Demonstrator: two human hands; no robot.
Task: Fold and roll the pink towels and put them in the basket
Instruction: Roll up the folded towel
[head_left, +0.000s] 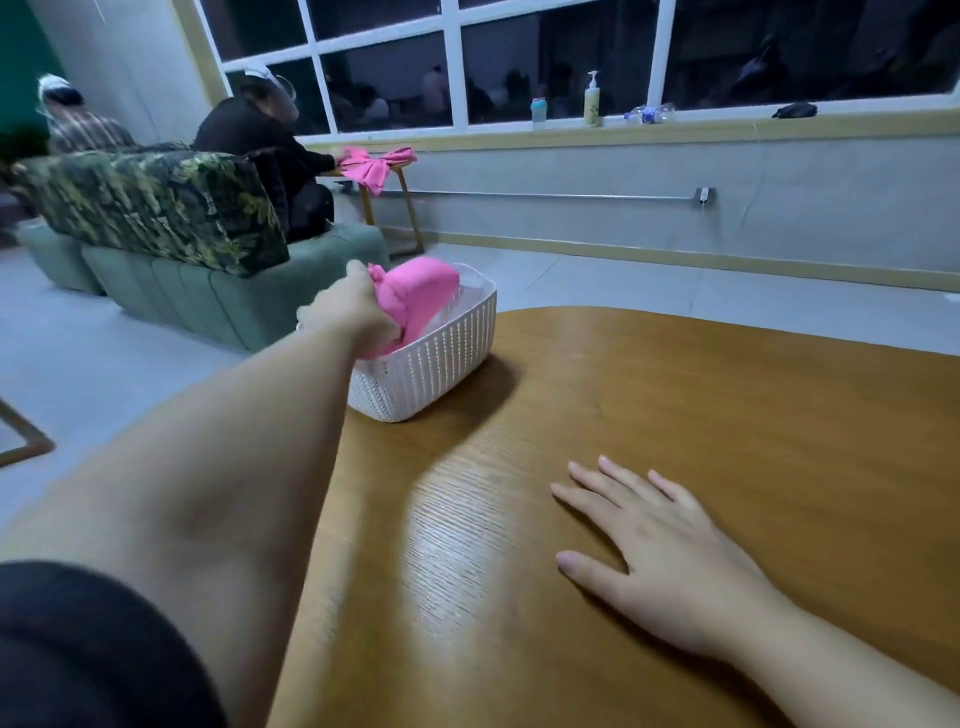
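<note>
Left hand (349, 310) grips rolled pink towel (421, 293) over ribbed white basket (441, 358); right hand (660, 551) flat.

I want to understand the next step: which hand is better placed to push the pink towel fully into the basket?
Probably the left hand: it already grips the pink towel at the basket. The right hand lies flat on the table, apart from it.

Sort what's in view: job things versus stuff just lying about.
Job: pink towel, gripped by the left hand; white basket; wooden table, right hand flat on it.
Lying about: pump bottle, small bottle, sofa.
</note>
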